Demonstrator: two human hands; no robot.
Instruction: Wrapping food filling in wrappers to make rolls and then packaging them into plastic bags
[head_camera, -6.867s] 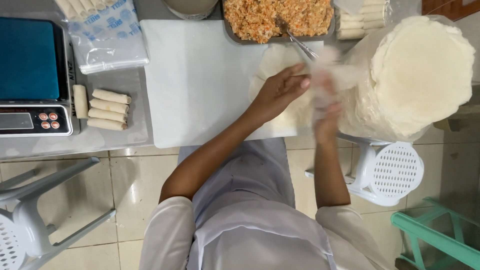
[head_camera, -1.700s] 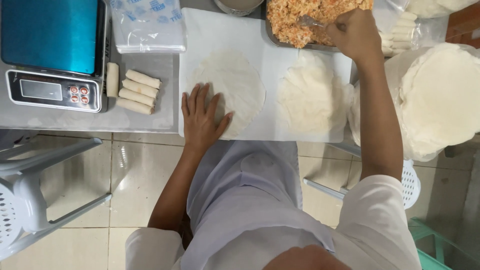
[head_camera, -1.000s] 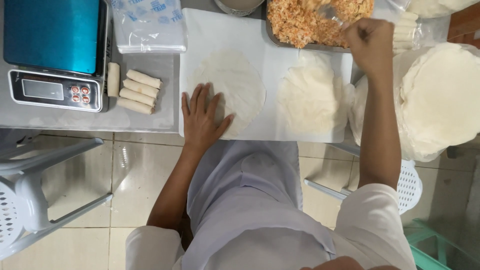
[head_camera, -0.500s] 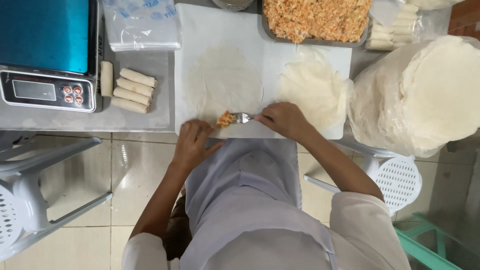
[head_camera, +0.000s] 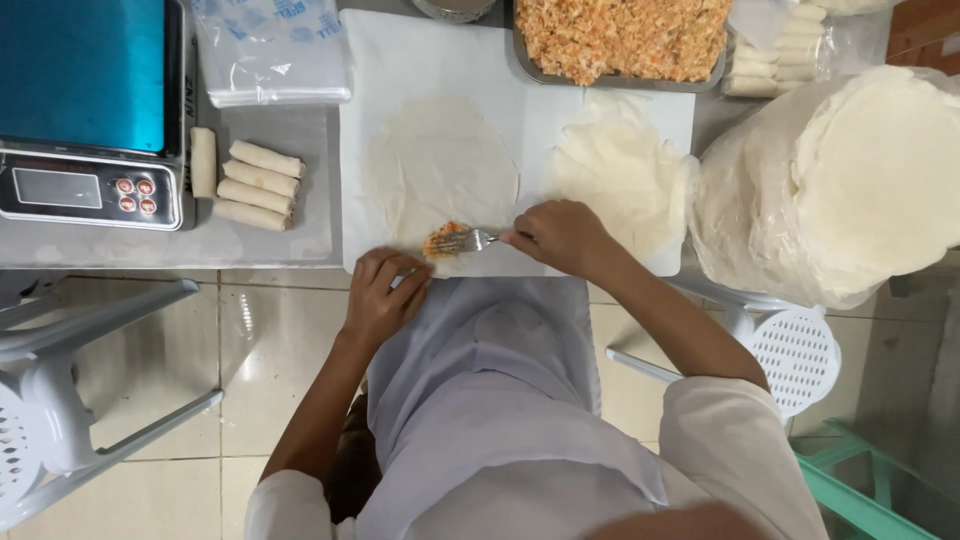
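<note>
My right hand (head_camera: 560, 236) grips a metal fork (head_camera: 470, 240) whose tines rest on a small heap of orange filling (head_camera: 443, 241). The filling lies on the near edge of a round, thin wrapper (head_camera: 440, 165) spread on a white board (head_camera: 380, 60). At the board's near edge, just below the filling, my left hand (head_camera: 383, 296) rests with its fingers bent. A second loose wrapper (head_camera: 615, 170) lies to the right on the board. A metal tray of orange filling (head_camera: 620, 35) stands at the back.
A big stack of wrappers in plastic (head_camera: 840, 180) sits at the right. Several finished rolls (head_camera: 250, 185) lie left of the board, beside a blue-topped scale (head_camera: 85, 110). More rolls (head_camera: 775, 60) and a plastic bag (head_camera: 270, 50) are at the back. White stools (head_camera: 60, 400) stand below.
My right hand took filling from the tray with the fork and brought it down onto the near edge of the wrapper. My left hand slid back to the board's near edge.
</note>
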